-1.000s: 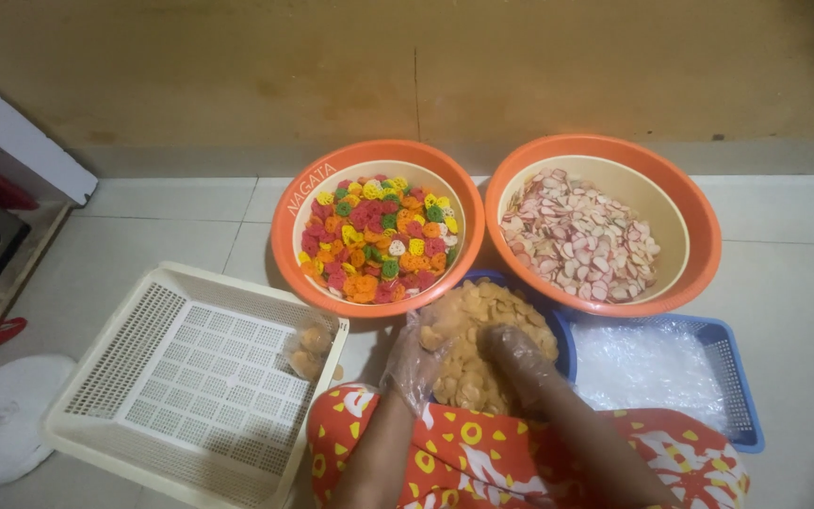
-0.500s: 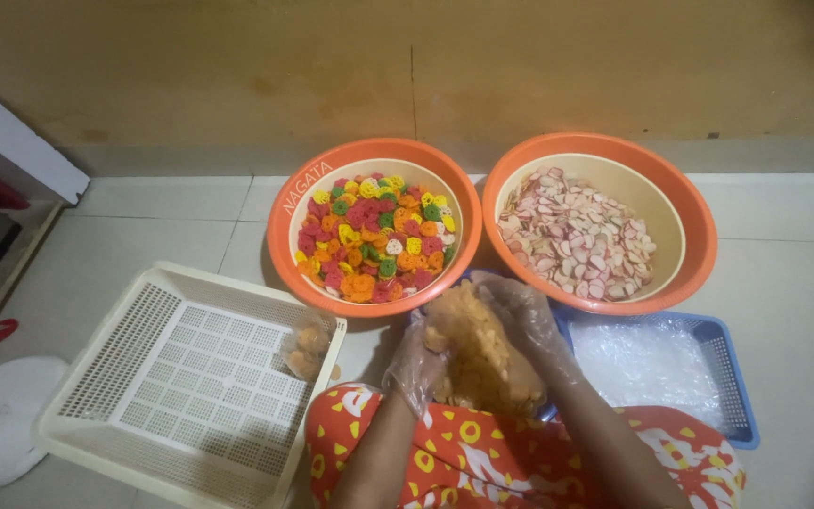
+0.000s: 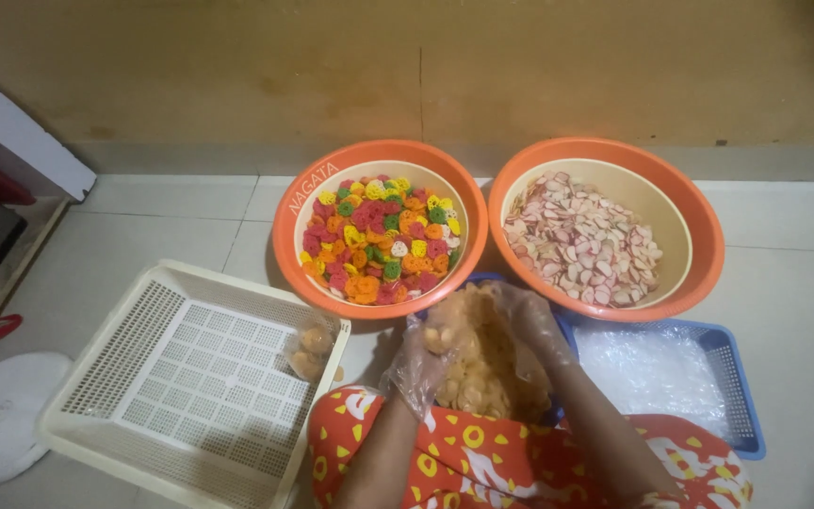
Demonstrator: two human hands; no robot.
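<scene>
Your gloved left hand (image 3: 426,353) pinches yellow crackers (image 3: 482,368) above their heap; your right hand (image 3: 529,316) rests on it, its grip unclear.

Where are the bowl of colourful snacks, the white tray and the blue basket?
Bowl of colourful snacks (image 3: 296,203), head view, orange rim.
White tray (image 3: 157,363), head view, slotted floor.
Blue basket (image 3: 735,386), head view, right wall.

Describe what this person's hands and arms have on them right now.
Both the left hand and the right hand wear thin, clear, loose plastic gloves, crinkled and ending near the wrists. The forearms are bare, with no sleeves, watch or bracelets showing. Below them is an orange-red garment with yellow and white ring patterns.
</scene>
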